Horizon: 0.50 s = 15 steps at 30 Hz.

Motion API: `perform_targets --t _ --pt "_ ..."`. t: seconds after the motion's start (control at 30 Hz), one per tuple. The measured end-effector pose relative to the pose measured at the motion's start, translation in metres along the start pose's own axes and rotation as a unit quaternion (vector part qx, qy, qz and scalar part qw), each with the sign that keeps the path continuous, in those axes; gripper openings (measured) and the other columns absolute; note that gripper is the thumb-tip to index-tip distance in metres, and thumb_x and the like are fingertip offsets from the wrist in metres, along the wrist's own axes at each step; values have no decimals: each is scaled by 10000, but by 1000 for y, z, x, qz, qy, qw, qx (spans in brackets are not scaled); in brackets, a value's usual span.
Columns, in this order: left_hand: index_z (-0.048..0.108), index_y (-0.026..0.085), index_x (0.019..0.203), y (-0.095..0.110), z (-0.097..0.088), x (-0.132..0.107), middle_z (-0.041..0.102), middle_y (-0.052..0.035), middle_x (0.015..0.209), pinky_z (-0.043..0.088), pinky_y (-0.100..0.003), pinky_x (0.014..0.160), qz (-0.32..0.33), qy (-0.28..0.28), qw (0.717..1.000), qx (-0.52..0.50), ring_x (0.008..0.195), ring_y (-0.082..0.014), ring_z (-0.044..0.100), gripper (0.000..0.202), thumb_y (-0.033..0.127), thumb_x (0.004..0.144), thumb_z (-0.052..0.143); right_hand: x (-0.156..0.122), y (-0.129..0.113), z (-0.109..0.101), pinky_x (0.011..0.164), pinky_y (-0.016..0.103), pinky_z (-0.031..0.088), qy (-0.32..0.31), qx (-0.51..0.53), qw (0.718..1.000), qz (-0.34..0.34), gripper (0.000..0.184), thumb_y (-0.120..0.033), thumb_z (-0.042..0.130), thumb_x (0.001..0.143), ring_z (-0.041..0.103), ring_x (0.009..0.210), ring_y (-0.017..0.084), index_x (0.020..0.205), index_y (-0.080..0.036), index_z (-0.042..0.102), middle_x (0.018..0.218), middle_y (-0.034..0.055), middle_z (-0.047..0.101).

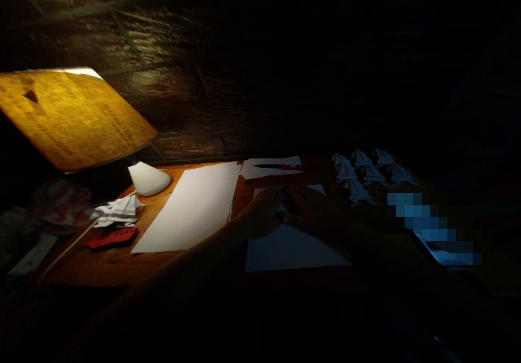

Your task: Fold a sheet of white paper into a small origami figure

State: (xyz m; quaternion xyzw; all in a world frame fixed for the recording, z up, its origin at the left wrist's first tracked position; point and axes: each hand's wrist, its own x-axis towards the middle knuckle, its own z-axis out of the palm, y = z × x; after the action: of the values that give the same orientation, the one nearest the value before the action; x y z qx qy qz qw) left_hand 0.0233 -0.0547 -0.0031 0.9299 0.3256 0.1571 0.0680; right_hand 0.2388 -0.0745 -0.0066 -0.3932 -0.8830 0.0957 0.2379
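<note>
In the dim middle of the table, a white sheet of paper lies under both of my hands. My left hand is at its far left part, fingers bent in and closed on the paper. My right hand meets it from the other side, also curled at the paper's far part. The two hands nearly touch, thumbs close together. Deep shadow hides most of the fingertips and whatever fold lies beneath them.
To the left are a stack of white paper, a lit lamp, crumpled paper and a red object. Behind my hands, a red-handled knife rests on paper pieces. Several folded paper figures and a phone are right.
</note>
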Motion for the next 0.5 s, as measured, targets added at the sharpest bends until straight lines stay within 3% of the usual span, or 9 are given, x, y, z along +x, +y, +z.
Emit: perform_targets --t 0.2,0.37,0.5 --pt "513 152 1220 1 -1 0 500 -174 1411 448 -517 1108 -10 2 1000 13 1323 -343 477 392 226 853 629 -1 -1 0 1037 462 481 1 -5 1000 13 715 -607 596 926 564 1281 333 1446 -137 451 1427 205 569" --pt "502 162 1252 0 1 -1 515 -175 1392 451 -531 1103 -12 4 1000 9 1314 -345 487 421 243 859 628 -2 1 1 1071 481 451 3 -8 1000 12 770 -619 568 937 519 1345 334 1506 -133 390 1498 217 507" --pt "507 160 1251 1 0 -1 512 -173 1405 453 -525 1101 -17 3 1000 24 1325 -346 484 422 239 855 629 -1 -4 -3 1055 460 455 -4 -25 999 24 716 -611 589 930 539 1309 323 1452 -141 451 1447 191 557"
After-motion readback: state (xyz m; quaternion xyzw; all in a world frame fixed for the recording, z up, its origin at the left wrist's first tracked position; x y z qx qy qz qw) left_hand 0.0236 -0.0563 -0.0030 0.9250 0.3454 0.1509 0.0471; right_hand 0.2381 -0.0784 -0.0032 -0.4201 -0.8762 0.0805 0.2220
